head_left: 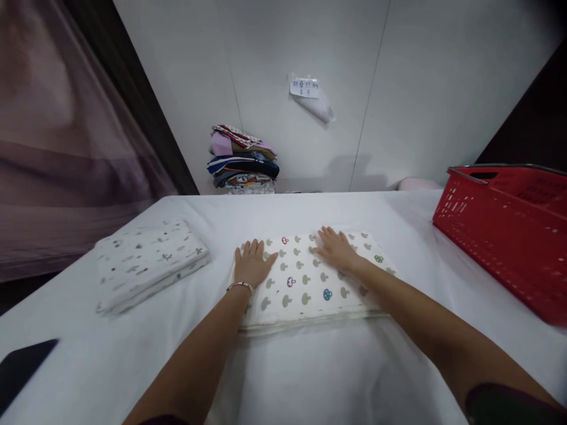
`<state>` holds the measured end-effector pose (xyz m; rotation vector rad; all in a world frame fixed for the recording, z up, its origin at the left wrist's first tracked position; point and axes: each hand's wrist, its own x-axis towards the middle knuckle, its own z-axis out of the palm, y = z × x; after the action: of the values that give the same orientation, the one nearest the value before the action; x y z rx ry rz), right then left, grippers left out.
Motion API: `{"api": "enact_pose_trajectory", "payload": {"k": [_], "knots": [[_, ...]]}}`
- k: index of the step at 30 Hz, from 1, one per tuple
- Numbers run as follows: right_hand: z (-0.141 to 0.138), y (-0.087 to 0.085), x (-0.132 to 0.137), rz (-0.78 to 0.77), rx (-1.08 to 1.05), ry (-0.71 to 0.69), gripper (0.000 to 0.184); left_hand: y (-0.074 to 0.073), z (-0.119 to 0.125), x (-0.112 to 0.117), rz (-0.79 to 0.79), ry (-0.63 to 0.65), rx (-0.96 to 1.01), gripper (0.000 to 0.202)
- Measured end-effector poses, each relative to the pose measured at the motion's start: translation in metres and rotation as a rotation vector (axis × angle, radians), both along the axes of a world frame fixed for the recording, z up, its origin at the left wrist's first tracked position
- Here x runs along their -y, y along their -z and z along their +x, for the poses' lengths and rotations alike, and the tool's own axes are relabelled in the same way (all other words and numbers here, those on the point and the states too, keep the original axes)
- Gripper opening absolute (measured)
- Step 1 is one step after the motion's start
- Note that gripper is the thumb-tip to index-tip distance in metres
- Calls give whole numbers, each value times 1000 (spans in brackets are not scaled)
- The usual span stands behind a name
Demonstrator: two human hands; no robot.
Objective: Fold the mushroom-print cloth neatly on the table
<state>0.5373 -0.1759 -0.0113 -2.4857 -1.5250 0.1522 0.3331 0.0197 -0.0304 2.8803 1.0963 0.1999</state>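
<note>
A folded cream cloth printed with mushrooms (pixel 305 283) lies on the white-covered table (pixel 310 372) in front of me. My left hand (pixel 251 262) rests flat on its left part, fingers stretched out; a thin bracelet circles that wrist. My right hand (pixel 335 248) lies flat on the cloth's far right part, fingers spread. Neither hand holds anything.
A second folded white patterned cloth (pixel 148 262) lies to the left. A red plastic basket (pixel 509 230) stands at the right edge. A stack of folded coloured fabrics (pixel 243 160) sits by the back wall. A dark flat object (pixel 22 369) lies at the near left corner.
</note>
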Motion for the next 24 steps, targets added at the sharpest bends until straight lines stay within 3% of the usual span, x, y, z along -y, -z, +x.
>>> {"api": "enact_pose_trajectory", "payload": {"k": [3,6,9,15,24], "knots": [[-18,2,-32,-12,-56,-167,75,-1,0,1,4,-3,-12,78],[-23,12,-48,-45,-57,-185,75,-2,-1,3,-3,-17,-18,79],[-20,19,-49,-34,-44,-184,75,-2,-1,3,0,-20,-13,79],[-28,10,-56,-34,-64,-138,77,-1,0,3,18,-12,0,78],[-36,11,-63,-69,-94,-152,76,5,1,-2,27,-17,-8,80]]}}
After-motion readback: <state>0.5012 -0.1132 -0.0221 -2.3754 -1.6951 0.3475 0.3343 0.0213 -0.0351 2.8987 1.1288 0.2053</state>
